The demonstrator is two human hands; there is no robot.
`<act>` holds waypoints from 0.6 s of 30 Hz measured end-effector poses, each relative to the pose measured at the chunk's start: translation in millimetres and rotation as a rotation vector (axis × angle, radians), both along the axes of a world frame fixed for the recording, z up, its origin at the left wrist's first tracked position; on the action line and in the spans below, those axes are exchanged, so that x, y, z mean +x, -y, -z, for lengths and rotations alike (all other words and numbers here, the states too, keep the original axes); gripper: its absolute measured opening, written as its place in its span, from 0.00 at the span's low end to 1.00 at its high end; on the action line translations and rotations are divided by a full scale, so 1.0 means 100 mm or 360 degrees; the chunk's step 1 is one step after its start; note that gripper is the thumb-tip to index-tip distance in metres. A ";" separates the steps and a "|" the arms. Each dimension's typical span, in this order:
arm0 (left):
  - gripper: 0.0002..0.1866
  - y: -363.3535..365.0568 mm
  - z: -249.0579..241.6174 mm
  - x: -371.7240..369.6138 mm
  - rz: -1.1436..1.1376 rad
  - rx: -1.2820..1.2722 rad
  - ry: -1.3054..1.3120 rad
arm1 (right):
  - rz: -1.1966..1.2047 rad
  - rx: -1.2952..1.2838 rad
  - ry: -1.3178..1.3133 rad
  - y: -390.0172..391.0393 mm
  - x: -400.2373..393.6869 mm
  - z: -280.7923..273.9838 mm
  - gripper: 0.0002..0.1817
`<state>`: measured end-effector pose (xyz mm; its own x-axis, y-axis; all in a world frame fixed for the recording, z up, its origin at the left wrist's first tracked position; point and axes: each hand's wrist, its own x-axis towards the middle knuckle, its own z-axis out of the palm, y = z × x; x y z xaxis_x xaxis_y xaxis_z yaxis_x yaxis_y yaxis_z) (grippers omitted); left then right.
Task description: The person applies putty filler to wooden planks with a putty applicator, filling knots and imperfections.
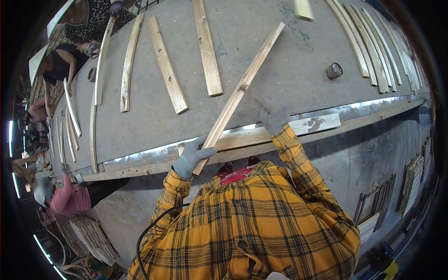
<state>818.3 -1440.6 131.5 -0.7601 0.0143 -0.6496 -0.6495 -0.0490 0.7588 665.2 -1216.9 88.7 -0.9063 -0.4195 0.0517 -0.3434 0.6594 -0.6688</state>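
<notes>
My left hand (190, 157), in a grey glove, grips the near end of a long wooden strip (241, 93) with a dark knot. The strip slants up and away to the right over the grey table (140, 126). My right hand (272, 114), gloved too, is slightly blurred, with its fingers apart and nothing in them. It is above the table's near edge, to the right of the held strip. Another board (317, 124) lies along that edge, partly hidden by my right hand and the held strip.
Several strips (168, 70) lie across the table, with more (368, 46) at the right. A small can (334, 70) stands right of centre, and another (92, 74) at the left. Other people (70, 198) are along the left side. Wood stacks (93, 238) sit below left.
</notes>
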 end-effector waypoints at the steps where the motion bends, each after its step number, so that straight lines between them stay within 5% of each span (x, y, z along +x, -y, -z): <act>1: 0.33 0.02 0.04 -0.01 0.0006 -0.0001 -0.0007 | -0.0057 -0.0032 0.0035 0.00 0.03 0.02 0.21; 2: 0.32 0.04 0.11 0.00 -0.0105 0.0509 0.0074 | -0.0052 -0.0033 0.0033 -0.03 0.07 0.01 0.21; 4: 0.28 -0.01 0.23 0.02 -0.0249 0.1444 0.0082 | -0.0090 -0.0701 0.0432 -0.06 0.16 0.01 0.17; 7: 0.30 -0.21 0.38 -0.07 -0.0398 0.1831 0.0001 | 0.0388 -0.0865 0.0945 -0.10 0.12 0.15 0.16; 15: 0.33 -0.57 0.78 -0.29 -0.0401 0.2331 0.0289 | 0.0578 -0.1138 0.1201 -0.10 0.12 0.13 0.18; 18: 0.31 -0.70 0.83 -0.44 -0.0572 0.2084 0.0304 | 0.0625 -0.1348 0.1293 -0.08 0.21 0.22 0.19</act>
<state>774.4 -1371.0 48.0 -0.7532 0.5162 -0.4078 -0.5374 -0.8403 -0.0713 686.2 -1208.7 67.0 -0.8592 -0.2205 -0.4616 0.4936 -0.1200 -0.8614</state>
